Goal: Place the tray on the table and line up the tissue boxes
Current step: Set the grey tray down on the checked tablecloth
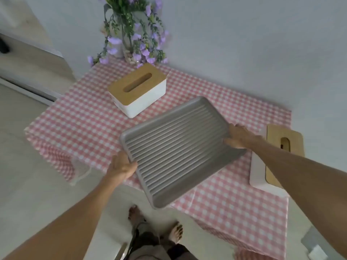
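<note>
Grey ribbed tray [176, 149] held over the checked table [90, 117], near corner overhanging the edge. Left hand [122, 166] and right hand [238, 136] each clamp opposite rims. One tissue box [138, 89] beyond the tray, second tissue box [272, 158] right of it. Advice: level the tray, lower it flat between the boxes, release both rims together.

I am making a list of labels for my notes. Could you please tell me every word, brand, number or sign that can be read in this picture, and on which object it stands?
None: no readable text on any object.
Grey ribbed tray: no print.
Far tissue box and near tissue box: plain white sides, plain wooden lids.
Pink checked tablecloth: pattern only.
</note>
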